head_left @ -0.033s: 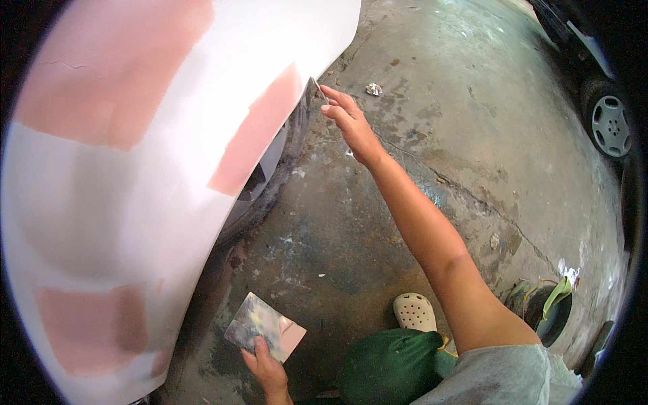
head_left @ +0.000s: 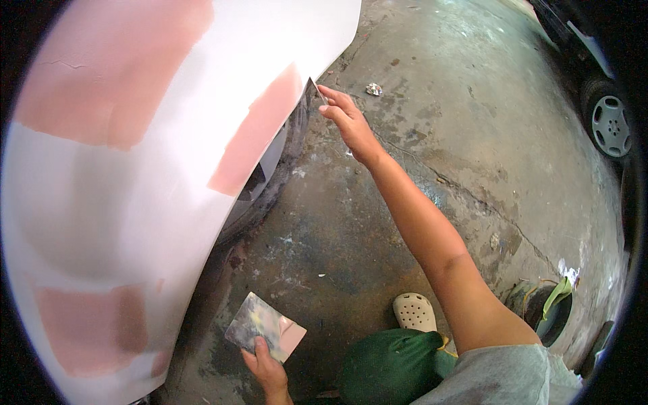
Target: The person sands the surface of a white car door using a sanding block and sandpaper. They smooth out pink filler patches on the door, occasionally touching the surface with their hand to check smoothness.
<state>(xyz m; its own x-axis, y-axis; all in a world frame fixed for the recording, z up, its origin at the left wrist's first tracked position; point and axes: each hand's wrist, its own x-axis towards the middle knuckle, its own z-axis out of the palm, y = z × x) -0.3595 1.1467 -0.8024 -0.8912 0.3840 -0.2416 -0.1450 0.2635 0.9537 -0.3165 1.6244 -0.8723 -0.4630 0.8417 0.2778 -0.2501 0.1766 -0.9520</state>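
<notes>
My right hand (head_left: 343, 115) reaches out to the car's wheel arch edge, its fingers closed on a thin putty spreader (head_left: 316, 89) seen nearly edge-on. The spreader's tip stands at the edge of the white car body panel (head_left: 250, 47), beside a long pink filler patch (head_left: 260, 131); whether it touches the panel I cannot tell. Low in the view, my left hand (head_left: 268, 370) grips a smeared square mixing board (head_left: 260, 324) with its thumb on top. Pink filler (head_left: 292, 335) lies along the board's right side.
Larger pink patches (head_left: 115, 67) cover other parts of the panel. A tyre (head_left: 287, 169) sits under the arch. Crumpled scrap (head_left: 374, 89) lies on the stained concrete floor (head_left: 472, 121). A bucket-like round container (head_left: 555, 320) stands at lower right; a dark car's wheel (head_left: 611, 126) shows at far right.
My right hand has shifted very slightly leftward, and the spreader has turned a little, so more of its blade shows. My left hand and the board look unchanged.
</notes>
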